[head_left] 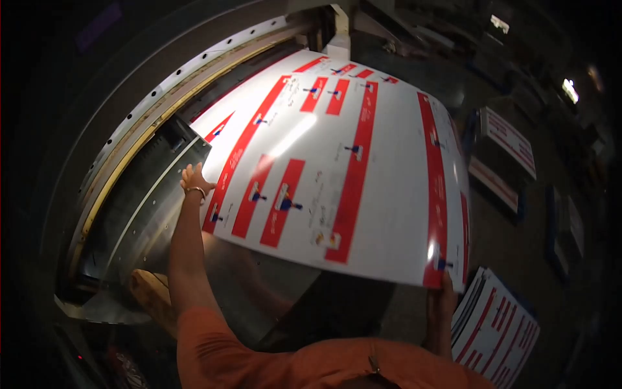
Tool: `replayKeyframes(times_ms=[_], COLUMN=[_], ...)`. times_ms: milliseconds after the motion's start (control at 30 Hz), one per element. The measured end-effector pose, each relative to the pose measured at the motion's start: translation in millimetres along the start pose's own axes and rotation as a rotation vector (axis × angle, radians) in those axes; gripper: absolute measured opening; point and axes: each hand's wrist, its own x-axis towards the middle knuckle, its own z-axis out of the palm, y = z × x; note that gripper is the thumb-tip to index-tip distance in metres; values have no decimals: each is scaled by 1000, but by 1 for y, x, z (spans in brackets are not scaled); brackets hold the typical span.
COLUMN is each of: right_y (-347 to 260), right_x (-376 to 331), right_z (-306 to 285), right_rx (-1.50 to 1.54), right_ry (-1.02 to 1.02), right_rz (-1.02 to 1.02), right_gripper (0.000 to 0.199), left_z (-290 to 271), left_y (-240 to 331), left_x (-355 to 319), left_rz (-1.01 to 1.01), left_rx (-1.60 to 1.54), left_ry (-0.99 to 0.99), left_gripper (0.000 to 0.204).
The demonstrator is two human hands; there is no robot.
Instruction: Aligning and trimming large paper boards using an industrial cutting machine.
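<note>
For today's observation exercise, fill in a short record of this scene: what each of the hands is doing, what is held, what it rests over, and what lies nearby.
left hand: on the left edge of the sheet
right hand: gripping the sheet's near right corner
sheet: large, glossy, white with red bars, bowed upward
machine: metal bed under and left of the sheet
stack: similar printed sheets, lower right
sleeves: orange
</note>
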Motion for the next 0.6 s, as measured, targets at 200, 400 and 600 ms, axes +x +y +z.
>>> replayKeyframes(times_ms=[200, 400, 600], right_y=[3, 64, 106], right_x=[-1, 2, 14], right_z=[113, 163, 182], right_rx=[-27, -15, -54], right_ry=[-68, -135, -162], right_rz=[29, 27, 64], right_gripper=[37, 38, 41], left_z=[-56, -90, -82], left_y=[108, 218, 256], left_x=[-229, -289, -211], left_rz=[332, -178, -449], left_rx=[-917, -2514, -2400], left_ry=[264, -1089, -812], left_gripper=[48, 56, 44])
